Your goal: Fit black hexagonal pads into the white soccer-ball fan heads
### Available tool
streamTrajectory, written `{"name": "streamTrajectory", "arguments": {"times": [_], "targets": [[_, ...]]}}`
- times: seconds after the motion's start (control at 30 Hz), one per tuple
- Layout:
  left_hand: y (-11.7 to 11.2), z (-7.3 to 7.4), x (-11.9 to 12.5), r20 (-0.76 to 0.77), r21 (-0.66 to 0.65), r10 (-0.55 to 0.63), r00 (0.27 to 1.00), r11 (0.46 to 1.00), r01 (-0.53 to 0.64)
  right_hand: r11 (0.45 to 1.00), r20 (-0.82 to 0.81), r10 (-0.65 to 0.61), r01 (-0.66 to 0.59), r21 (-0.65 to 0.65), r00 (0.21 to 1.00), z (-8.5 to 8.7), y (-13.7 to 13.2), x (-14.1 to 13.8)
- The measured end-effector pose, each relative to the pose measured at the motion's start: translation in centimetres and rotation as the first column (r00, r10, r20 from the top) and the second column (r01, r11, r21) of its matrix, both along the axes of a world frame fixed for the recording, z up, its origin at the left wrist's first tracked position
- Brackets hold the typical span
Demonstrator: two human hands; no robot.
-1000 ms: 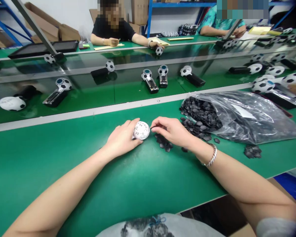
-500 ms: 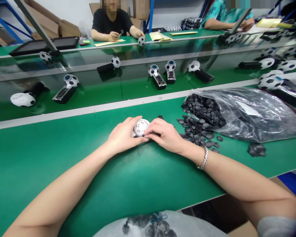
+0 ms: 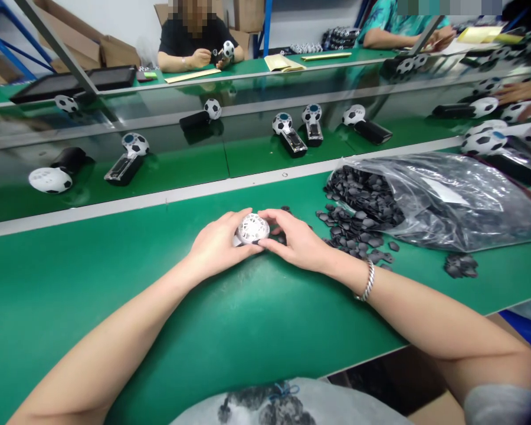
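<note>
Both my hands meet on a white round grille shell (image 3: pixel 252 228) resting on the green table (image 3: pixel 115 283). My left hand (image 3: pixel 219 243) cups its left side with the fingers curled around it. My right hand (image 3: pixel 294 236) closes on its right side, thumb and fingertips pressed to the shell's lower edge. A small dark piece shows at my right fingertips. Loose black pentagon pieces (image 3: pixel 349 233) lie just right of my right hand, spilling from a clear plastic bag (image 3: pixel 442 198).
A conveyor belt (image 3: pixel 181 159) beyond the table carries several football-pattern handheld fans (image 3: pixel 287 130). More fans (image 3: pixel 482 141) lie at the far right. Two people sit across the line; one holds a ball-shaped part (image 3: pixel 228 49). A small clump of black pieces (image 3: pixel 460 265) lies near the table's front edge.
My right hand came from the loose black pieces to the shell and now presses on its right side. The person opposite lifted a ball-shaped part off the table.
</note>
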State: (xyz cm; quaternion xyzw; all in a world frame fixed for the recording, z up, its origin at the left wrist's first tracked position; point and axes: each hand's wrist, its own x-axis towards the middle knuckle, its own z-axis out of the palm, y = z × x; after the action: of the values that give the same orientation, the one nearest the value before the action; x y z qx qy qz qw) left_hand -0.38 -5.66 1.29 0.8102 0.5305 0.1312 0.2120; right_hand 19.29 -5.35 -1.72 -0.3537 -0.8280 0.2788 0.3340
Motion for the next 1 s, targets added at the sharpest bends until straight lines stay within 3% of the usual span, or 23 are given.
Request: {"name": "streamTrajectory", "arguments": {"times": [0.07,0.13,0.23,0.37,0.43,0.63,0.8,1.0], "targets": [[-0.04,0.00,0.02,-0.023,0.013,-0.020,1.000,1.000,0.020,0.998,-0.021,-0.007,0.008,0.055,1.000,0.19,-0.10,0.06],[-0.02,-0.01,0.09,-0.041,0.025,-0.032,0.999,0.999,0.033,0.981,0.000,0.001,-0.001,0.194,1.000,0.43,-0.23,0.08],[0.04,-0.03,0.19,-0.054,0.025,-0.017,0.998,1.000,0.019,0.908,0.117,-0.019,-0.031,0.417,0.993,0.65,-0.39,0.01],[0.08,-0.08,0.22,-0.048,0.009,0.001,0.999,1.000,0.000,0.845,0.226,-0.060,-0.071,0.530,0.972,0.60,-0.47,-0.28],[0.10,-0.11,0.20,-0.042,0.006,0.001,0.999,1.000,-0.001,0.840,0.223,-0.049,-0.080,0.536,0.973,0.51,-0.49,-0.42],[0.15,-0.17,0.14,-0.033,-0.010,0.006,0.999,1.000,-0.006,0.929,0.102,0.080,-0.111,0.352,0.992,0.32,-0.58,-0.17],[0.14,-0.13,0.16,-0.033,-0.024,0.004,0.999,1.000,-0.005,0.941,-0.014,0.102,-0.091,0.325,0.995,0.49,-0.51,0.15],[0.10,-0.01,0.17,-0.046,-0.017,0.011,0.999,1.000,-0.012,0.939,-0.026,0.073,-0.059,0.338,0.997,0.68,-0.70,0.03]]}}
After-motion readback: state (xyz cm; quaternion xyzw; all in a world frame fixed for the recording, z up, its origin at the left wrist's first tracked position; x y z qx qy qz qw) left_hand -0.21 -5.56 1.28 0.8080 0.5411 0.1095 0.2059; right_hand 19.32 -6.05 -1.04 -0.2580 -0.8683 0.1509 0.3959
